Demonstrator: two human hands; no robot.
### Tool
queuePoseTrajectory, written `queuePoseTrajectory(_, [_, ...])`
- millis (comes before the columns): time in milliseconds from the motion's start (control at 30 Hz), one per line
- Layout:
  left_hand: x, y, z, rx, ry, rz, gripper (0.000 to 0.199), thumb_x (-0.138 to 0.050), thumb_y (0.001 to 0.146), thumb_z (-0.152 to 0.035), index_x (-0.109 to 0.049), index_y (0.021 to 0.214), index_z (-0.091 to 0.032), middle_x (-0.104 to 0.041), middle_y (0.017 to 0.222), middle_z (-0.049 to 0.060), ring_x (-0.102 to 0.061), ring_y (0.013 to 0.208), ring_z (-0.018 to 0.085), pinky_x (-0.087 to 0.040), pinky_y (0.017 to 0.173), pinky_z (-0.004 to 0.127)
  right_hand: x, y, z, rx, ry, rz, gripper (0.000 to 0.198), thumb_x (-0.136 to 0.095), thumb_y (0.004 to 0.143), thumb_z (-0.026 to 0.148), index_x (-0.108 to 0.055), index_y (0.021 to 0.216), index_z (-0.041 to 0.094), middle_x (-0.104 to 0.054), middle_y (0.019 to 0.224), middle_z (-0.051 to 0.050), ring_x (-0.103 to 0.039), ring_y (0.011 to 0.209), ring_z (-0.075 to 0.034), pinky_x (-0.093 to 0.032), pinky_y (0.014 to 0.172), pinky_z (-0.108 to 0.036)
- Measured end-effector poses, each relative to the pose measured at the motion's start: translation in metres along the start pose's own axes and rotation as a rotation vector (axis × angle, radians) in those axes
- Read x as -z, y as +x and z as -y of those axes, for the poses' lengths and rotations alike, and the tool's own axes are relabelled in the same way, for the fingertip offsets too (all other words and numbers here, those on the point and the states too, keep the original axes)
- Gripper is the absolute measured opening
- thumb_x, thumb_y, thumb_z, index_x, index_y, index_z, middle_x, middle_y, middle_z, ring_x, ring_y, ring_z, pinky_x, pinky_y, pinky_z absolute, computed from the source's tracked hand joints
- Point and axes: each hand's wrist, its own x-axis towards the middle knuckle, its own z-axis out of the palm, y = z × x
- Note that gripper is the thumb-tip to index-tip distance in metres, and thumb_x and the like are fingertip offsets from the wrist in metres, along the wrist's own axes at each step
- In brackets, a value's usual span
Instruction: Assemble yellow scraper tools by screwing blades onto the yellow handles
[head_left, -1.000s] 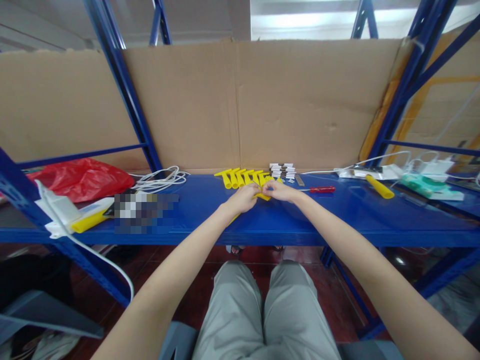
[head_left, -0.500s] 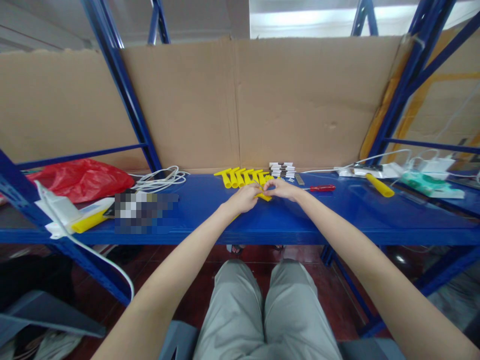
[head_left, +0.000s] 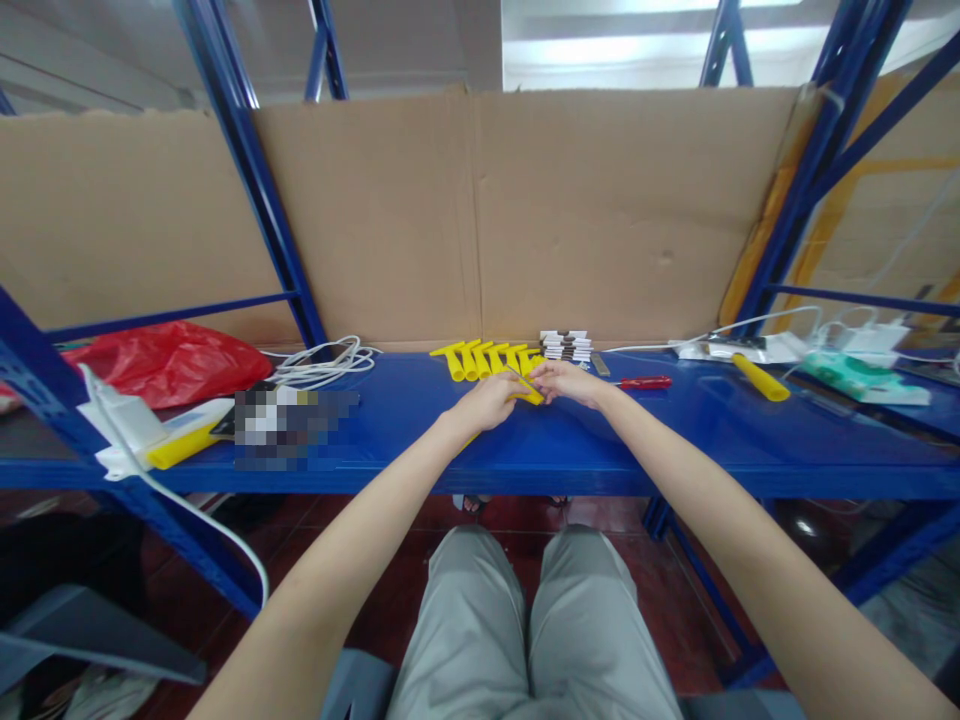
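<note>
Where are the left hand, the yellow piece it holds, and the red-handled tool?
Left hand (head_left: 491,401): head view, on the back of the hand.
Yellow piece (head_left: 533,397): head view, on the end showing beyond the fingers.
Red-handled tool (head_left: 646,383): head view, on the handle.

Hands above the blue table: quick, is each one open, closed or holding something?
Left hand: closed, holding a yellow piece.
Right hand: right by that yellow piece; whether it grips cannot be told.
</note>
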Motion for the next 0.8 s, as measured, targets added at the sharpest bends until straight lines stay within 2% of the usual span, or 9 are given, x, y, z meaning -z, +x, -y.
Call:
queuePoseTrajectory(100, [-0.001,0.0,0.002,0.017,0.014,0.005,0.044,-0.047,0.075,0.001,-0.071,0.106,-0.019,-0.069,0.111,0.007,-0.063,0.104,0.019,-0.047,0.095,0.033,-0.002,-0.003,0.003,-0.03,-0.02,0.051,0.011,-0.058,0.078,0.009,-0.058,0.085,0.017,-0.059,0.058,0.003,-0.055,0.049,-0.009,-0.047,0.049,-0.02])
queuePoseTrajectory(233, [-0.002,0.002,0.007,0.03,0.021,0.025,0.043,-0.049,0.075,-0.001,-0.071,0.108,-0.018,-0.068,0.115,0.007,-0.062,0.107,0.019,-0.046,0.097,0.032,-0.003,-0.005,0.005,-0.017,0.009,0.05,0.014,-0.062,0.076,0.008,-0.057,0.084,0.017,-0.057,0.055,0.005,-0.052,0.045,-0.007,-0.045,0.045,-0.018])
queuePoseTrajectory(467, [0.002,0.003,0.008,0.052,0.092,0.142,0.048,-0.048,0.077,-0.003,-0.066,0.117,-0.021,-0.068,0.119,0.004,-0.063,0.108,0.018,-0.046,0.096,0.031,-0.008,-0.008,0.009,-0.067,0.054,0.01,0.021,-0.055,0.072,-0.002,-0.057,0.082,0.016,-0.057,0.054,0.004,-0.052,0.045,-0.007,-0.045,0.046,-0.017])
queuePoseTrajectory(633, [0.006,0.004,0.0,0.1,0.212,0.247,0.044,-0.047,0.08,-0.008,-0.063,0.12,-0.018,-0.07,0.113,0.01,-0.066,0.101,0.021,-0.049,0.09,0.032,-0.008,-0.005,0.007,-0.077,0.066,-0.012,0.023,-0.054,0.07,-0.001,-0.058,0.083,0.017,-0.057,0.054,0.004,-0.052,0.044,-0.007,-0.045,0.046,-0.018])
queuePoseTrajectory(800, [0.001,0.0,-0.007,0.145,0.268,0.234,0.039,-0.045,0.083,-0.009,-0.064,0.116,-0.017,-0.07,0.111,0.01,-0.066,0.101,0.021,-0.05,0.089,0.031,-0.006,-0.005,0.005,-0.075,0.114,0.009,0.022,-0.057,0.069,0.001,-0.058,0.084,0.017,-0.058,0.054,0.004,-0.053,0.046,-0.007,-0.047,0.049,-0.019])
